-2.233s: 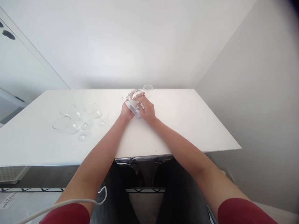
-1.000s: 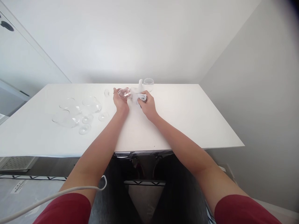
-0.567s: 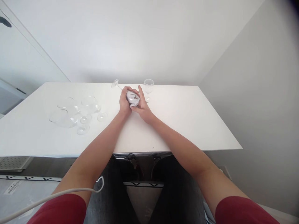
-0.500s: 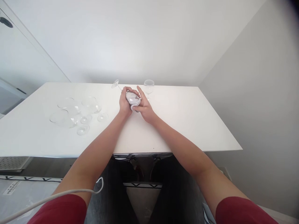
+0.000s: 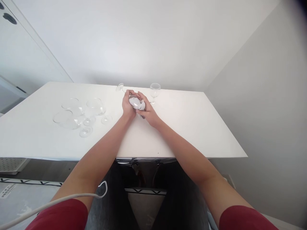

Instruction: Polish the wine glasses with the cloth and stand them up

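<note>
Nearest the camera we see two red sleeves and a white cable looping across the left forearm, above dark trousers. Both bare forearms reach over the near edge of a white table and meet close to its far side. There the left hand wraps its fingers, pressed together, around the bowl of a wine glass, which is held on its side just above the tabletop. Its stem slants up and away to the left, and the foot is clear of the hand. The right hand closes on a white cloth at the mouth of the bowl, fingertips pressing it into the glass (how deep the cloth goes, we cannot tell). Well to the left, a cluster of clear glasses lies tipped over on the table. Just beyond the right hand a second wine glass stands upright near the far edge. Behind it all rises a plain pale wall.
</note>
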`<state>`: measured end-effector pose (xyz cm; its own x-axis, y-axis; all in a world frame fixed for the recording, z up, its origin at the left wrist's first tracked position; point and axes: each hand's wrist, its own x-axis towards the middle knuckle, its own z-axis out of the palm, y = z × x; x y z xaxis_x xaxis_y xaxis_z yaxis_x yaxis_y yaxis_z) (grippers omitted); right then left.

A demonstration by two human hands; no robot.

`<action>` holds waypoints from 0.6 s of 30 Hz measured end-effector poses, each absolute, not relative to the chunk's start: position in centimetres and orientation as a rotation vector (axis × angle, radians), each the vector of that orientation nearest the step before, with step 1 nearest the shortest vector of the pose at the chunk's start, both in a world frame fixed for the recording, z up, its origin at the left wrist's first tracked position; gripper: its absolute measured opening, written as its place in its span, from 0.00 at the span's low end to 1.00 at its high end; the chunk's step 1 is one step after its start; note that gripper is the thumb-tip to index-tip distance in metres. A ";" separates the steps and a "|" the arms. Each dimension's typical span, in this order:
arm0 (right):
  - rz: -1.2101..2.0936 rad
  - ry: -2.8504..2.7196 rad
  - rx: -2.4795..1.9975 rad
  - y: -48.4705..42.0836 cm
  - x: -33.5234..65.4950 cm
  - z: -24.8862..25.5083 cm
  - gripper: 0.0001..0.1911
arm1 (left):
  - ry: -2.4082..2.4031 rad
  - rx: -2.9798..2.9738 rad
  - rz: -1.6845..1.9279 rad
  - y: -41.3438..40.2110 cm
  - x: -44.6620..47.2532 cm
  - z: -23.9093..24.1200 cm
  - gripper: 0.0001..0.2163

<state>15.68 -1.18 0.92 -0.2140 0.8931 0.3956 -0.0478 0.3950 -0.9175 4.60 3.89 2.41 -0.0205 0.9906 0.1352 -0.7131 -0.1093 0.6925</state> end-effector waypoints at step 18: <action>1.050 -1.327 -0.844 -1.9 16.0 1.6 0.42 | 0.595 0.775 1.552 3.6 5.0 3.0 0.18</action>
